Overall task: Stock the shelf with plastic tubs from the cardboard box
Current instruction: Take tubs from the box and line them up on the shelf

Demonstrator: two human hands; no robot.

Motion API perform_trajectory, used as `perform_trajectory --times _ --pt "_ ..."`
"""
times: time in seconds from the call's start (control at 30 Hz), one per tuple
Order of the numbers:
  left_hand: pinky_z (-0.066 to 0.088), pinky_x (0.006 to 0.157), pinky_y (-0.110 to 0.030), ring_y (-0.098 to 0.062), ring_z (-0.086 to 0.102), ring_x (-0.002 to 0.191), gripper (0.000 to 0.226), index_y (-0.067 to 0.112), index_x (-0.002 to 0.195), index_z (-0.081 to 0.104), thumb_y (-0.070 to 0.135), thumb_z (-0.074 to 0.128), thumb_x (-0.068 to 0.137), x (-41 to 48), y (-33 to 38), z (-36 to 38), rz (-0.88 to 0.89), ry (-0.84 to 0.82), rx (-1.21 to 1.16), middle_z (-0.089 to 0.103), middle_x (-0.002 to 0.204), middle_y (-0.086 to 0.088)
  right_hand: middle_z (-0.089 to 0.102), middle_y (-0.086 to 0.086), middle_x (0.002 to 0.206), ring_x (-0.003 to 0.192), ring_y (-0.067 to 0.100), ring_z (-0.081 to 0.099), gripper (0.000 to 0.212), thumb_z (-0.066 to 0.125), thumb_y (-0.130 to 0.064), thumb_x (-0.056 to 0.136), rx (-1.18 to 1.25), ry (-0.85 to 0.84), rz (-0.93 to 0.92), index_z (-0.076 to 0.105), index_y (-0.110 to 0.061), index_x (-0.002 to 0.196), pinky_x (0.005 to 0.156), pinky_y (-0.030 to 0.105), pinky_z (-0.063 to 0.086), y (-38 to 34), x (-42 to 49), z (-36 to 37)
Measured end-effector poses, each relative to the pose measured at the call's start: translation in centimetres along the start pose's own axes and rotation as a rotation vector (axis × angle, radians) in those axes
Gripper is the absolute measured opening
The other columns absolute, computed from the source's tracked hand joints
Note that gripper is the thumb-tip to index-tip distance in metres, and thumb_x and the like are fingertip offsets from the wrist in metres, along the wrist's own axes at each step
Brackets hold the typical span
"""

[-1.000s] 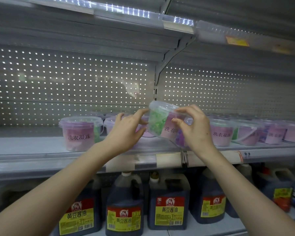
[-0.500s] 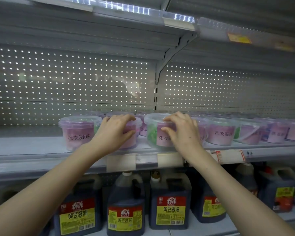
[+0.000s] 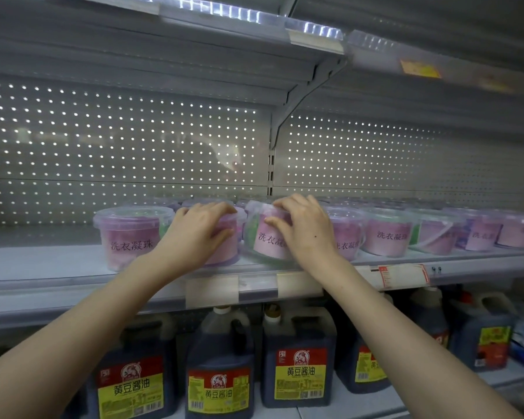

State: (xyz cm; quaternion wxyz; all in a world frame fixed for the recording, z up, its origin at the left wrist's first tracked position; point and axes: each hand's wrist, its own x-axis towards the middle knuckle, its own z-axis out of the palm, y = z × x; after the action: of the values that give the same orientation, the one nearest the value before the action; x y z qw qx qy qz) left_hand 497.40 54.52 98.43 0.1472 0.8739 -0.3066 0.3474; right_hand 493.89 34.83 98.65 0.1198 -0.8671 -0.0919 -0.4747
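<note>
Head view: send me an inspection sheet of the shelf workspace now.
Surface: grey shelf, rows of tubs across it.
Job's things: pink tub and green-sided tub at the front; cardboard box not in view.
Clutter: nothing seen.
Grippers: left hand grips the pink tub; right hand grips the green-sided tub.
Cables: nothing seen.
Surroundings: perforated back panel; soy sauce jugs on the shelf below.

This is a shop aisle: grey metal shelving [image 3: 43,261] with a perforated back panel [image 3: 118,152] carries a row of identical clear plastic tubs with pink labels [image 3: 387,234] near its front edge, where paper price tags [image 3: 403,275] sit in a rail. Below stand matching dark soy-sauce jugs with red-and-yellow labels [image 3: 298,358].
</note>
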Motion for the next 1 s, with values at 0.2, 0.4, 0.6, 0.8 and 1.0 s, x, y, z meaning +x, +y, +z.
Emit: perform_trajectory --times 0.2,0.4,0.6,0.8,1.0 --pt "0.037 0.092 -0.041 -0.029 0.054 0.112 0.033 0.019 0.123 0.055 0.028 0.059 0.091 0.0 -0.5 -0.1 0.03 -0.005 -0.019 0.061 0.124 -0.001 0.06 -0.002 0.109 0.105 0.017 0.048 0.03 0.062 -0.029 0.087 -0.043 -0.033 0.005 0.063 -0.014 0.113 0.085 0.026 0.033 0.0 -0.7 1.0" --pt "0.034 0.094 -0.041 -0.029 0.053 0.114 0.034 0.019 0.123 0.055 0.027 0.059 0.091 0.2 -0.6 0.1 0.031 -0.016 -0.037 0.061 0.124 -0.002 0.058 -0.004 0.122 0.118 0.017 0.045 0.046 0.068 -0.029 0.083 0.032 -0.127 0.049 0.057 -0.019 0.126 0.103 0.032 0.03 0.4 -0.6 0.6" --pt "0.03 0.1 -0.045 -0.031 0.051 0.115 0.038 0.017 0.122 0.057 0.02 0.064 0.085 -0.2 1.1 0.9 0.045 0.098 -0.04 0.056 0.122 -0.006 0.055 -0.003 0.129 0.125 0.016 0.043 0.055 0.071 -0.026 0.082 0.094 -0.058 0.132 0.052 -0.022 0.133 0.11 0.034 0.027 3.1 -2.7 -1.6" --pt "0.036 0.095 -0.039 -0.026 0.054 0.111 0.039 0.015 0.121 0.058 0.017 0.067 0.082 1.3 6.1 2.6 0.2 0.11 -0.091 0.058 0.12 -0.004 0.055 0.001 0.129 0.125 0.02 0.044 0.051 0.074 -0.023 0.079 0.031 -0.02 0.236 0.056 -0.017 0.127 0.106 0.032 0.03 8.9 -4.2 -4.4" --pt "0.039 0.095 -0.041 -0.028 0.055 0.112 0.041 0.016 0.123 0.059 0.017 0.067 0.082 3.6 11.3 5.3 0.181 0.088 -0.084 0.057 0.125 -0.004 0.054 0.004 0.13 0.126 0.024 0.045 0.054 0.075 -0.018 0.077 -0.007 -0.013 0.327 0.056 -0.017 0.127 0.107 0.035 0.031 16.8 -4.7 -7.7"
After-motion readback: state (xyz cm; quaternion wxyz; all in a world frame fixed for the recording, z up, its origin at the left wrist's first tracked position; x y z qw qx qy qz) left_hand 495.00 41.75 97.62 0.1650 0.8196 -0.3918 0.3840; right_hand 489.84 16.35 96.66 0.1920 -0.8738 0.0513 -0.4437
